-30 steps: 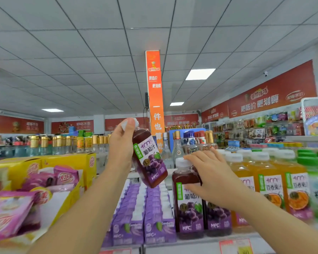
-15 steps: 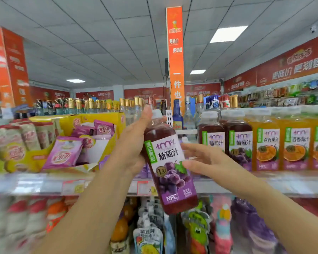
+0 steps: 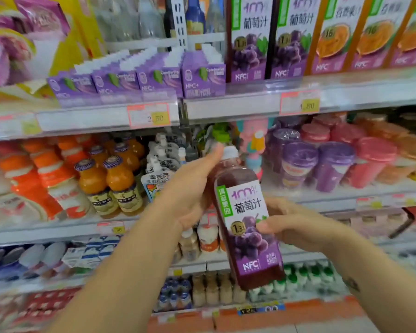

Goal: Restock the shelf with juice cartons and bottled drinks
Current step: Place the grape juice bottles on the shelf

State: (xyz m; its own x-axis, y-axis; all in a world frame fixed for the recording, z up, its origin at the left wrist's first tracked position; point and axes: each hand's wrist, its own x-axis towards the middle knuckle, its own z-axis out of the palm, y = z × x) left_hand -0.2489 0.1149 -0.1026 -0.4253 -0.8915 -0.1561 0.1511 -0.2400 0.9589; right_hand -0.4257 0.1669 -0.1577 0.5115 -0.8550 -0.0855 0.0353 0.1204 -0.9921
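1. gripping the grape juice bottle from its left side, the l hand has its fingers curled round the shoulder & upper body; index finger runs up beside the white cap.
2. r hand pinches the bottle lower down: thumb lies across the label front, other fingers wrap the right side & back.
3. bottle is off the shelves, held in the air in front of the 2nd shelf, tilted w/ cap up-left & base down-right.
4. surface, head view: top shelf carries purple cartons at left, then shelved grape bottles, then orange juice bottles at right; price labels on its front edge.
5. room: shelf below has small orange drink bottles at left, purple & pink lidded cups at right; lower rows too blurred to tell.
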